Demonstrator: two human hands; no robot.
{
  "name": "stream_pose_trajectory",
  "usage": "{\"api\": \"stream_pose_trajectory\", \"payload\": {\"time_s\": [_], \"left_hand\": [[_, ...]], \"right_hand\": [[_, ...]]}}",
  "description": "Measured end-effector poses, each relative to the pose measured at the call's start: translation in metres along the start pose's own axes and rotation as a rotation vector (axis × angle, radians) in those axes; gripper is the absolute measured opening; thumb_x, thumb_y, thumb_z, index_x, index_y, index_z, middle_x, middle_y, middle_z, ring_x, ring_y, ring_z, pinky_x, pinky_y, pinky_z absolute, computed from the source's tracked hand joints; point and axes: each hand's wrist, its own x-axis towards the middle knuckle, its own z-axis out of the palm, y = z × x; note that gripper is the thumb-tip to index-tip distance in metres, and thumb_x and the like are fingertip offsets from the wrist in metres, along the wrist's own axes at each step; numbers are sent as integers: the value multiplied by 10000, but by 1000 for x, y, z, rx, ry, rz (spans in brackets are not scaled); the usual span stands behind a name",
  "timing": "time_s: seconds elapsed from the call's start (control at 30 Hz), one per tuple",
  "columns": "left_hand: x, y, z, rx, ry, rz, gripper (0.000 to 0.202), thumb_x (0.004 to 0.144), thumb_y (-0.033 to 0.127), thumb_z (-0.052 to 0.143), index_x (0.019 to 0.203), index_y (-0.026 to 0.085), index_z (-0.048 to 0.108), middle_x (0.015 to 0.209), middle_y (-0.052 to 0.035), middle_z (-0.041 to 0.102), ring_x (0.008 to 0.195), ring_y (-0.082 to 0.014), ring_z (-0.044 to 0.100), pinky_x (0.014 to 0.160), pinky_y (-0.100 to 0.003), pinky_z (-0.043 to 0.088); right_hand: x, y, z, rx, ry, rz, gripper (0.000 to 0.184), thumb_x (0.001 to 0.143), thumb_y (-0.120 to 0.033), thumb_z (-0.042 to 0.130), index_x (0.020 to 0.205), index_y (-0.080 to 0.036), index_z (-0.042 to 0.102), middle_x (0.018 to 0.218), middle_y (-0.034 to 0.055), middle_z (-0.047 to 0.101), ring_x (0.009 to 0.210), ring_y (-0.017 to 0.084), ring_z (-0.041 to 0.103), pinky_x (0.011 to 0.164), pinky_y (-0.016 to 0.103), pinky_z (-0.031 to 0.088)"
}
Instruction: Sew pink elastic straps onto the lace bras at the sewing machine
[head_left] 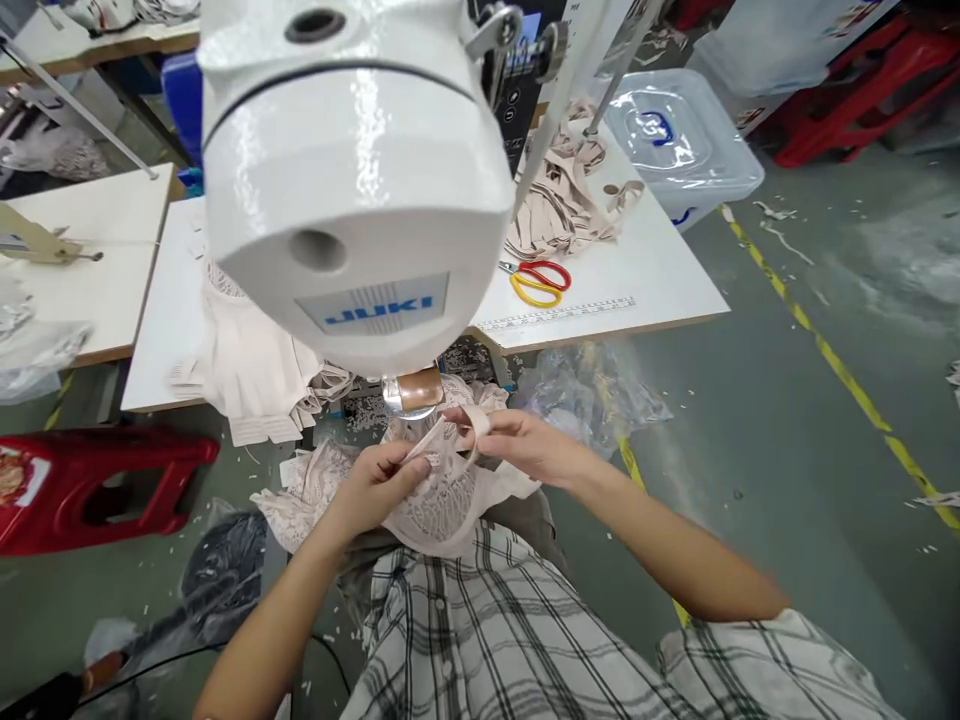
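— Where the plaid shirt [510, 620] ends, what is held?
— A beige strap [450, 432] is pinched by the left hand [375, 490] and gripped by the right hand [525, 445], both closed on it, over a lace piece [439, 515] in the lap, under the sewing machine [352, 180].
— And farther off?
— Scissors [540, 280] are laid on the white table [660, 270].

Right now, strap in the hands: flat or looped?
Looped: strap curls around a finger of the right hand; left hand pinches it.
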Motion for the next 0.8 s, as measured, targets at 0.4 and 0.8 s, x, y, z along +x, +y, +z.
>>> {"api": "stream_pose_trajectory", "payload": {"time_s": [0.4, 0.8], "left_hand": [[-12, 14, 22, 82, 86, 203, 272, 939, 412, 550, 890, 167, 657, 1052, -99, 619, 964, -208, 568, 835, -305, 473], [12, 25, -4, 542, 413, 343, 325, 982, 251, 469, 1210, 195, 693, 918, -55, 768, 747, -139, 695, 679, -214, 523]], "right_hand": [[7, -4, 28, -212, 71, -97, 240, 830, -409, 735, 952, -211, 795, 830, 35, 735, 721, 151, 636, 648, 258, 486], [61, -48, -10, -196, 255, -148, 346, 771, -536, 739, 856, -201, 720, 654, -6, 579, 593, 114, 526, 575, 247, 471]]}}
